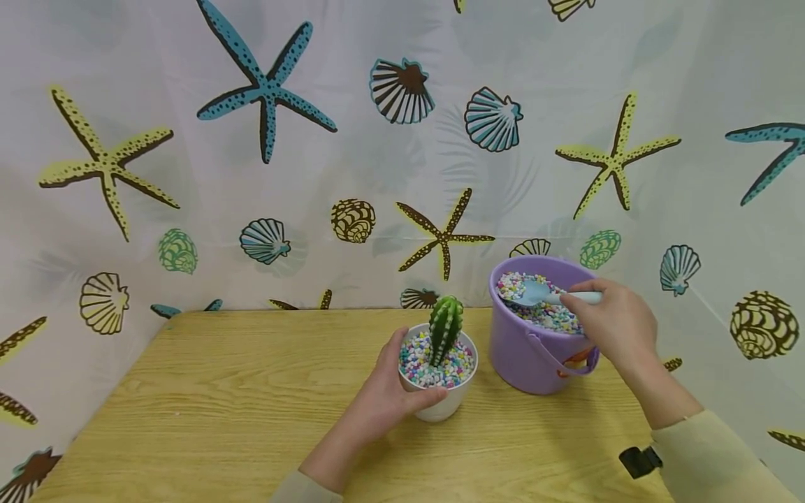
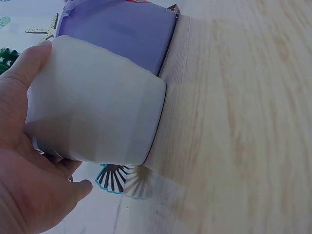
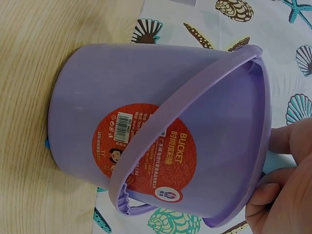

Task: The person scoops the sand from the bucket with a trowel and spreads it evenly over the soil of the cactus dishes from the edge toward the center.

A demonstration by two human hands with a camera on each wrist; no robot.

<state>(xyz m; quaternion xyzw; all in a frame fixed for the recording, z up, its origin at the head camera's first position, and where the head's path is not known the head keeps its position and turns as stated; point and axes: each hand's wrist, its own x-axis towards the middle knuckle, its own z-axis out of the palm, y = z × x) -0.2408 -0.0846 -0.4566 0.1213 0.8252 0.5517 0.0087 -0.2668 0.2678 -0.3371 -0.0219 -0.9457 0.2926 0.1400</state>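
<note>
A white plant pot [image 1: 438,405] stands on the wooden table, filled with multicoloured pebbles [image 1: 421,363] around an upright green cactus [image 1: 445,328]. My left hand [image 1: 390,391] holds the pot from its left side, thumb across the front; the left wrist view shows the pot's plain wall [image 2: 97,102] close up. Over to the right, my right hand [image 1: 619,318] grips the handle of a light-blue toy shovel [image 1: 534,293]. Its blade lies at the surface of the pebbles [image 1: 553,318] inside a purple bucket [image 1: 525,356]. In the right wrist view the bucket hides most of the shovel.
The bucket's purple carry handle [image 3: 161,117] hangs down across a red label [image 3: 183,156] on its side. Behind the wooden table [image 1: 251,391] hangs a pale curtain [image 1: 352,161] printed with starfish and shells. A black device [image 1: 640,461] sits at my right sleeve.
</note>
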